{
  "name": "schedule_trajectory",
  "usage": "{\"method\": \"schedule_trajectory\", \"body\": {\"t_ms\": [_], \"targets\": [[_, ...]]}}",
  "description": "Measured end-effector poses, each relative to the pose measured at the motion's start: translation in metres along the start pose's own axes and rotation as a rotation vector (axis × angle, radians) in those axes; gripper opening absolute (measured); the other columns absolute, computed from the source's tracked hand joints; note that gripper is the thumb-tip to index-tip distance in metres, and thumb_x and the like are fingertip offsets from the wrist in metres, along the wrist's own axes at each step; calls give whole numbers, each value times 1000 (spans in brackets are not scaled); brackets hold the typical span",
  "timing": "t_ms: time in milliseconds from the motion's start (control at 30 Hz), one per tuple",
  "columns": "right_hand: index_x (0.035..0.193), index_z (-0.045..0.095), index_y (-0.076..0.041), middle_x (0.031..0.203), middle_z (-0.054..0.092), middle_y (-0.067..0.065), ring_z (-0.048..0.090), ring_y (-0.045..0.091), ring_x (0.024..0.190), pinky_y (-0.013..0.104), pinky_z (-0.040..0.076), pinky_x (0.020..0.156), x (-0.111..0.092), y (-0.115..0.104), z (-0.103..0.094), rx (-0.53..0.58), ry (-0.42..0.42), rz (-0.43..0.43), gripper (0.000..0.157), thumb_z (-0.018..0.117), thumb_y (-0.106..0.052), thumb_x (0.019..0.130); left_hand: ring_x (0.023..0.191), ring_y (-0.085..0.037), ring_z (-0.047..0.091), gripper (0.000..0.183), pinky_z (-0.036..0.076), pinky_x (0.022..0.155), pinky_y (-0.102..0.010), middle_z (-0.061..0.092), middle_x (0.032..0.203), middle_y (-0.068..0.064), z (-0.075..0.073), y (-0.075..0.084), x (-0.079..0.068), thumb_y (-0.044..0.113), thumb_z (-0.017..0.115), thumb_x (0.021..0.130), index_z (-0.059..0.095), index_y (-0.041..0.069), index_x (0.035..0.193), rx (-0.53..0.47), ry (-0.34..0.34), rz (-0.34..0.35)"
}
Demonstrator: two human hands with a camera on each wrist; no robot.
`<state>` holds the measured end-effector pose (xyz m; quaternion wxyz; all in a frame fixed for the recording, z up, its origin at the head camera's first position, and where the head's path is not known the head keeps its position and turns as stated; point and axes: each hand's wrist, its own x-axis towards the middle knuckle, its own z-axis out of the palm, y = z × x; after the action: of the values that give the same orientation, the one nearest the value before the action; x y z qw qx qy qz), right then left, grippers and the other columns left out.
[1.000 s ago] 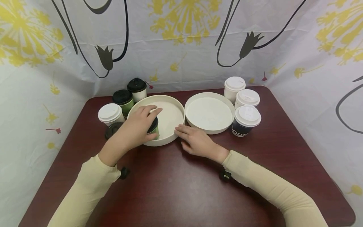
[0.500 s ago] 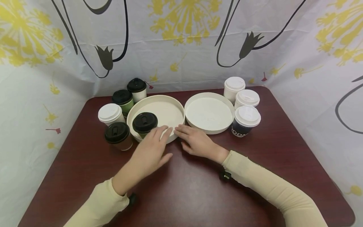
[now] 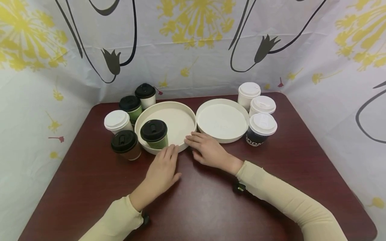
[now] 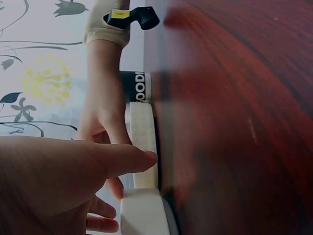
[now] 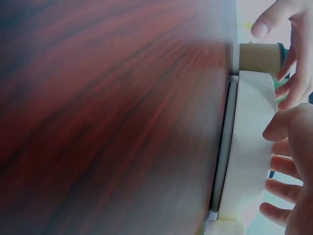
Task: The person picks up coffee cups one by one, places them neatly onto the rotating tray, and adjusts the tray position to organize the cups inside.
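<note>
A green paper cup with a black lid (image 3: pixel 154 134) stands upright inside the left round cream tray (image 3: pixel 181 117), near its front left. My left hand (image 3: pixel 161 170) holds nothing; its straight fingers reach the tray's front rim, just below the cup. On the same rim, farther right, rest the extended fingers of my right hand (image 3: pixel 209 150). The right wrist view shows both hands, the left hand (image 5: pixel 296 54) and the right hand (image 5: pixel 296 161), along the tray's outer wall (image 5: pixel 249 147). A second, whiter round tray (image 3: pixel 223 120) sits beside the first, with nothing in it.
Left of the trays stand a brown cup with black lid (image 3: pixel 126 144), a white-lidded cup (image 3: pixel 117 121), a green cup (image 3: pixel 131 105) and a white cup with black lid (image 3: pixel 146 95). At right are two white cups (image 3: pixel 249 93) (image 3: pixel 262 105) and a dark lettered cup (image 3: pixel 261 129).
My left hand has let go of the green cup, leaving it in the left tray, and drawn back toward the tray's front rim. The right hand stays at the rim.
</note>
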<state>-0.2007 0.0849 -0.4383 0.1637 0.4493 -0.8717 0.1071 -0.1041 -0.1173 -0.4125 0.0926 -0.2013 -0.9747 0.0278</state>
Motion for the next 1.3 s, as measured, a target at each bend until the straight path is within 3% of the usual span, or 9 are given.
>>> {"method": "schedule_trajectory", "body": {"t_ms": [233,567,1300], "targets": [[131,56,-14,133,60,3,52,25,127,41,42,106,1,-6,-1,-16,14,-16,49,63,-24,83,128,-30,44,94,37,109,-40,47,136,-17,5,-1,-2,45,77,71,37,-2,141,23,3,-25],[135,53,-14,136,57,3,50,24,129,39,40,108,1,-8,0,0,-9,-25,52,61,-24,84,129,-28,47,88,38,107,-42,51,137,-13,0,-2,-5,46,76,72,42,2,140,90,-10,-51],[137,50,-16,141,51,8,45,23,135,43,39,109,1,11,-7,46,-75,6,53,62,-23,86,125,-28,51,84,45,102,-40,54,131,-16,-4,-5,-8,46,78,71,47,1,135,116,-2,-76]]}}
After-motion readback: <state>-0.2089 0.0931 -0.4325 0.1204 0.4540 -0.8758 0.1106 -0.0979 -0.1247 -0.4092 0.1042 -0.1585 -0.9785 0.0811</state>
